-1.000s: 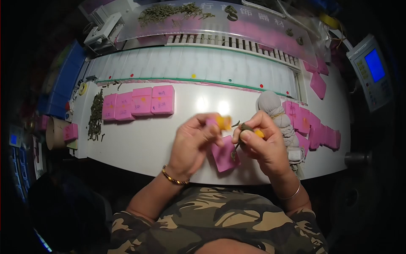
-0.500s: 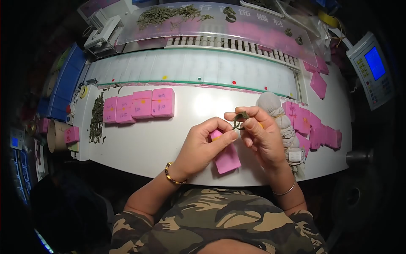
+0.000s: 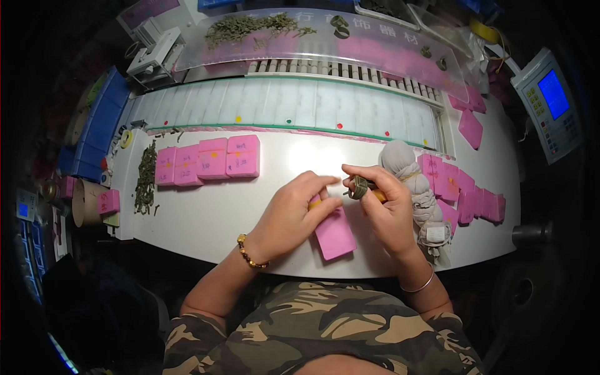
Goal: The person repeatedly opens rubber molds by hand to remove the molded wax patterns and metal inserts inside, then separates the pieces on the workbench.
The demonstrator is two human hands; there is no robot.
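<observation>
My right hand (image 3: pixel 390 209) pinches a dark green ring-shaped piece (image 3: pixel 359 188) between thumb and fingers. A small orange-yellow object (image 3: pixel 379 195) shows inside the same hand; its kind is hard to make out. My left hand (image 3: pixel 295 209) is beside it, thumb and index finger stretched out and apart, its other fingers partly hidden. Under that hand's fingertips a pink rubber-like block (image 3: pixel 335 233) lies on the white table (image 3: pixel 206 219), with a yellow mark near its far end. A short gap separates the left fingertips from the ring-shaped piece.
Several pink blocks with writing (image 3: pixel 212 156) stand at left beside a pile of thin green pieces (image 3: pixel 145 178). A grey cloth bundle (image 3: pixel 412 187) and more pink blocks (image 3: pixel 459 181) lie right. Behind are a glass-edged panel (image 3: pixel 275 103), a clear shelf (image 3: pixel 375 47) and a keypad display (image 3: pixel 550 100).
My left fingers have let go of the ring-shaped piece and spread apart, drawing slightly left. My right hand has turned the piece and lowered it a little. The view has shifted slightly.
</observation>
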